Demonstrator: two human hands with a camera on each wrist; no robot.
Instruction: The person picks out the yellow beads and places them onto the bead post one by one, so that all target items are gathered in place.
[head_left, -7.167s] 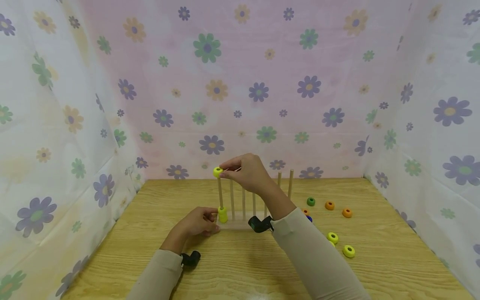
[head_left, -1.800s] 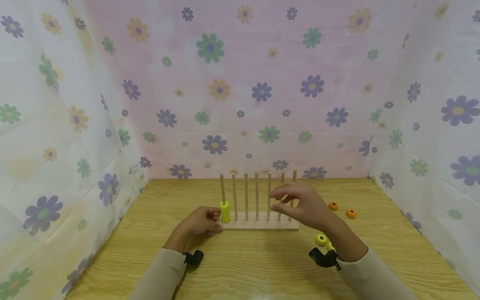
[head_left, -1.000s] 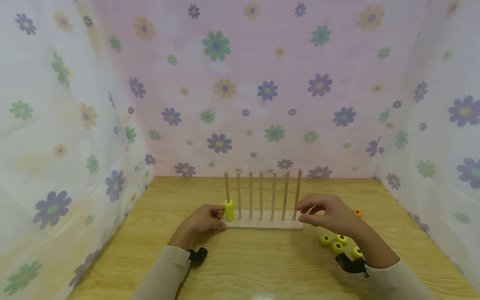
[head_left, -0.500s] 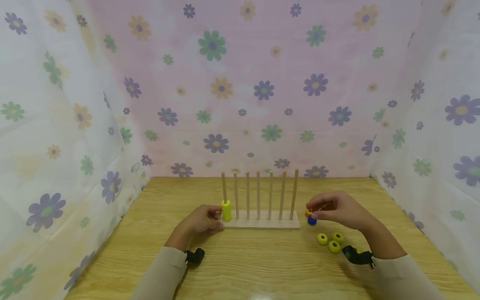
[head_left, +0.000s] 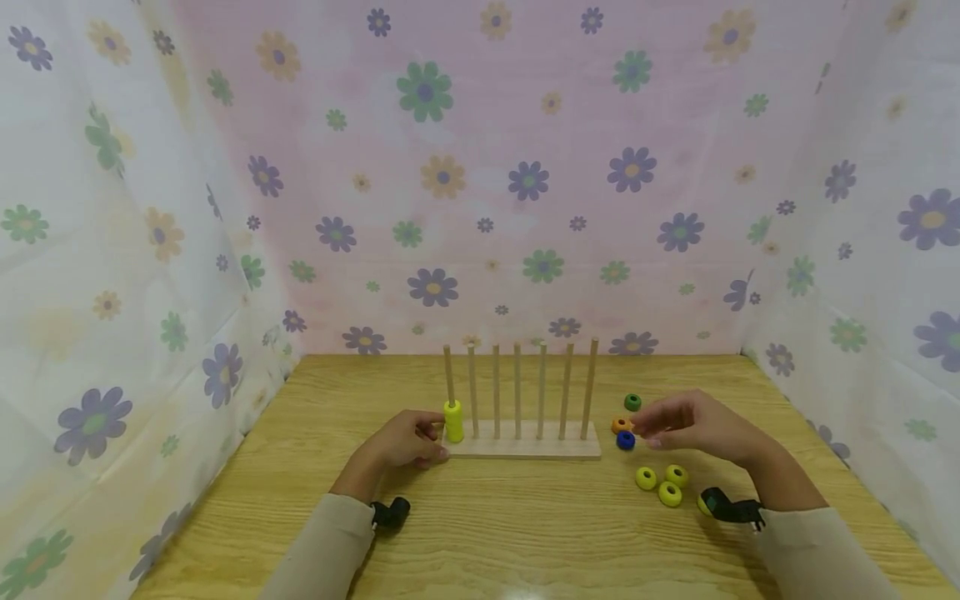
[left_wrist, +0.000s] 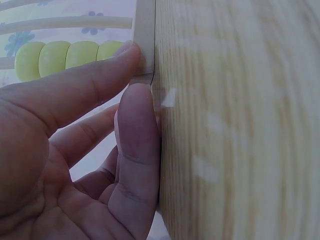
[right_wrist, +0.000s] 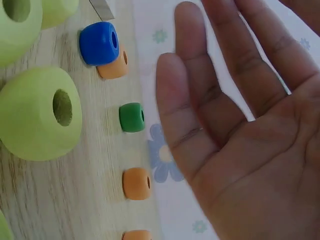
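Note:
My left hand [head_left: 405, 437] holds the left end of a wooden peg rack [head_left: 525, 450], finger and thumb at the corner of its base. In the left wrist view, the fingertips touch the base close beside a stack of yellow beads [left_wrist: 75, 55] on the end peg. My right hand [head_left: 693, 425] hovers over the table right of the rack, holding nothing, its fingers [right_wrist: 172, 95] loosely extended. Nearest to it lie an orange bead [head_left: 621, 425], a blue bead [head_left: 626, 441] and a green bead [head_left: 633, 402]. Other orange beads [right_wrist: 136, 183] show in the right wrist view.
Loose yellow beads [head_left: 670, 493] lie in front of the right hand, one partly behind the wrist camera [head_left: 731, 507]. The rack's other pegs [head_left: 517, 392] stand upright and bare. Flowered cloth [head_left: 525, 167] surrounds the wooden table [head_left: 480, 533] at the back and sides.
The yellow bead that my right hand held atop the left peg is now down on the stack. That hand has moved right, uncovering the blue, orange and green beads. The left hand stays at the rack.

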